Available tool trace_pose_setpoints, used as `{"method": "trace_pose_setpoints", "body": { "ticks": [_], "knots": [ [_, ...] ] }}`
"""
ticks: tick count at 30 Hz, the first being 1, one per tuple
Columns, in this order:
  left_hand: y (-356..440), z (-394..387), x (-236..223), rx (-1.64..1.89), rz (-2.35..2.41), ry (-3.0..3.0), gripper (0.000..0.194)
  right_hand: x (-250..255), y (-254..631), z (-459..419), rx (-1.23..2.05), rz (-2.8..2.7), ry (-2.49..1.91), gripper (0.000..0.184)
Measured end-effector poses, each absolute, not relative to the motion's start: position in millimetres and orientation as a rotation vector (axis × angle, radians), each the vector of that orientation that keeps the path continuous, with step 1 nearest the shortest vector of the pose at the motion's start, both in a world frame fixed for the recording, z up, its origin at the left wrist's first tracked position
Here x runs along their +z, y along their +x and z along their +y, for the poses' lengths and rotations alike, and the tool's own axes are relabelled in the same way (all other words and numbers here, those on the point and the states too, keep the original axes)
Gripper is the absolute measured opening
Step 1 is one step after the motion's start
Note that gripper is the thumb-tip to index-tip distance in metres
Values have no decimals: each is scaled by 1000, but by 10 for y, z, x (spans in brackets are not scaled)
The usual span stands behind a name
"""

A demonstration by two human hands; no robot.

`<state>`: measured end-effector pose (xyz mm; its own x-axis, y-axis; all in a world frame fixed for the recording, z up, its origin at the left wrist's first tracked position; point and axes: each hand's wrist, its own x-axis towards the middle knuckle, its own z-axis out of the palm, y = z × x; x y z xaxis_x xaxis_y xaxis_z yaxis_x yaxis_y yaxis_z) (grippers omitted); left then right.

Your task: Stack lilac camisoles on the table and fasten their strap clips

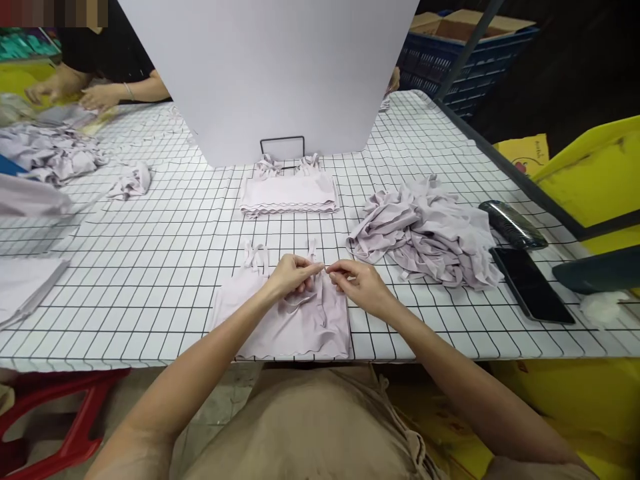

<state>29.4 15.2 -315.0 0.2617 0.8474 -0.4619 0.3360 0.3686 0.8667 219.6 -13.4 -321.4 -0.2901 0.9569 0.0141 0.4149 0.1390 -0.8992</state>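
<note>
A pale lilac camisole [295, 333] lies flat in front of me near the table's front edge, with thin shoulder straps at its top. My left hand [297, 273] is closed in a pinch on its right-hand strap [320, 303]. My right hand [359, 283] pinches close beside it, fingertips almost touching those of the left, on what looks like the same strap. A tied-looking strap loop [256, 255] stands at the camisole's upper left. Beyond it rests a neat stack of folded camisoles [289, 192], straps toward the back.
A loose heap of lilac garments [430, 233] lies to the right, beside a dark glossy case [513, 225] and a phone [533, 285]. A white panel [280, 80] stands at the back. Folded fabric [27, 287] lies left. A co-worker's hands [100, 97] handle garments at far left.
</note>
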Motion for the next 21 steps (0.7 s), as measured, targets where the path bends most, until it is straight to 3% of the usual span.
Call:
{"method": "trace_pose_setpoints", "body": {
  "ticks": [3, 9, 15, 21],
  "knots": [
    [364, 195, -3110, 431, 1427, 1484, 26, -3178, 2226, -120, 1219, -1785, -1347, 18],
    [381, 220, -3057, 435, 1492, 1617, 19, -3058, 2297, -137, 935, -1852, -1247, 16],
    [501, 277, -3106, 421, 1629, 1841, 28, -3074, 2275, -182, 1071, -1756, -1184, 16],
    [502, 334, -3103, 485, 1532, 1645, 20, -3093, 2305, -163, 1236, -1571, -1279, 16]
  ]
}}
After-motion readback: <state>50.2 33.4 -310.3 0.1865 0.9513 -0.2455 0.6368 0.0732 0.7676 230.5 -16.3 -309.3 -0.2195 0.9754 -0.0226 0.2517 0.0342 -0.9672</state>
